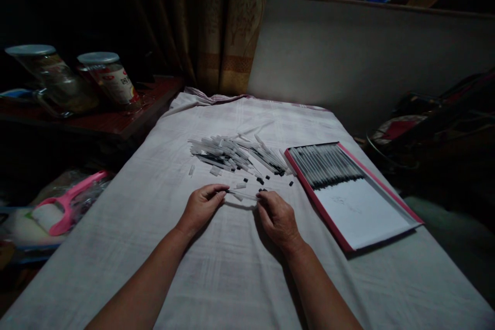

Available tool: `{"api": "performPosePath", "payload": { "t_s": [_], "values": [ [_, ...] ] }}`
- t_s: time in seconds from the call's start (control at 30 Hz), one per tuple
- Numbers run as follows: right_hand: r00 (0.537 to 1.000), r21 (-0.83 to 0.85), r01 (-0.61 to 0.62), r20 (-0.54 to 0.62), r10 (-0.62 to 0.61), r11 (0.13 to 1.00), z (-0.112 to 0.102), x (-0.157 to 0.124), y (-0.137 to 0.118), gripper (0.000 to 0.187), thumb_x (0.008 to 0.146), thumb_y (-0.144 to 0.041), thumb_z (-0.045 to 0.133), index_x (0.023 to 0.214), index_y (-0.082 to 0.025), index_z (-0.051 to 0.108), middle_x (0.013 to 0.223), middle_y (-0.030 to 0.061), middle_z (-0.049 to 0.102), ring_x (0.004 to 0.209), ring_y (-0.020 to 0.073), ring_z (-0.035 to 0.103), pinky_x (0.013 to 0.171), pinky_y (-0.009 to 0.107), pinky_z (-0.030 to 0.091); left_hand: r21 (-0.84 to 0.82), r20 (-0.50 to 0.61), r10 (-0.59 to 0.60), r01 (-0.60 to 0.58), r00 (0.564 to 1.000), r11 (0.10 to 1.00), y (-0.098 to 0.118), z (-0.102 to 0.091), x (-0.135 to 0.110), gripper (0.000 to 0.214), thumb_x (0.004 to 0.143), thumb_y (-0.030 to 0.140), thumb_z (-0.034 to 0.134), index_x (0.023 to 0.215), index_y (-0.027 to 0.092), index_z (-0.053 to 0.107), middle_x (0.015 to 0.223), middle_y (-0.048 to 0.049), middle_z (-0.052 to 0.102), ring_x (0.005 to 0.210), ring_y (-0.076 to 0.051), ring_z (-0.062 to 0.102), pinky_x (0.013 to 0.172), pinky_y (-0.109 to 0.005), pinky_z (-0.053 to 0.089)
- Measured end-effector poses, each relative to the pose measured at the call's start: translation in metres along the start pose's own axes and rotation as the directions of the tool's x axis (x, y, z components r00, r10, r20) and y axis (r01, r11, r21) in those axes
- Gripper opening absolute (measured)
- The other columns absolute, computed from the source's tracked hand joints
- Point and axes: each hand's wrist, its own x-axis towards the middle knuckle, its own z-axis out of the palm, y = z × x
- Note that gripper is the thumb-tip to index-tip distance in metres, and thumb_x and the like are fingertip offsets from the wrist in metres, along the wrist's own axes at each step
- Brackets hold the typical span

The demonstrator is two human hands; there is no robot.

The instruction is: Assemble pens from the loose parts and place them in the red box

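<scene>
On the cloth-covered tabletop, the red-rimmed box lies by the right edge; a pile of clear tubes sits mid-surface. Left hand and right hand each grip one end of a slim clear tube, nearer than the pile. Uneven pressure could bend or drop it. Its long axis runs left-right, roughly parallel to the far edge; I cannot tell which end leads.

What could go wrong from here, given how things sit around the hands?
The thin tube between the left hand and right hand might slip, since it is held by the fingertips. The small black pieces lie loose just beyond, so a knuckle could scatter them. The open box reaches about the edge of the cloth-covered surface; a bump might shift it off.
</scene>
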Motion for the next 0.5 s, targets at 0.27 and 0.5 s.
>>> {"api": "performPosePath", "payload": {
  "t_s": [0.27,0.5],
  "values": [
    [1.0,-0.026,-0.023,0.016,0.024,0.999,0.0001,-0.0009,0.0017,0.022,0.095,-0.023,0.049,0.108,-0.021,0.066,0.091,0.007,0.067,0.08,0.0177,0.065,0.072,0.028,0.053,-0.049,0.003,-0.059,0.059,0.998,0.997,0.0014,-0.0004,0.0006,0.028,0.067,0.036,0.073,0.087,0.017,0.076,0.072,-0.0022,0.071,0.06,-0.013,0.059,0.054,-0.022,0.047],
    [0.998,-0.006,-0.052,0.034,0.052,0.999,-0.0004,0.0012,-0.0048,0.018,0.094,-0.025,0.05,0.105,-0.019,0.064,0.087,0.006,0.066,0.076,0.0177,0.064,0.069,0.028,0.05,-0.056,0.019,-0.063,0.064,0.998,0.996,0.0011,0.0004,0.0,0.027,0.068,0.036,0.071,0.087,0.017,0.075,0.068,-0.0007,0.068,0.056,-0.011,0.055,0.052,-0.021,0.044]
  ]
}}
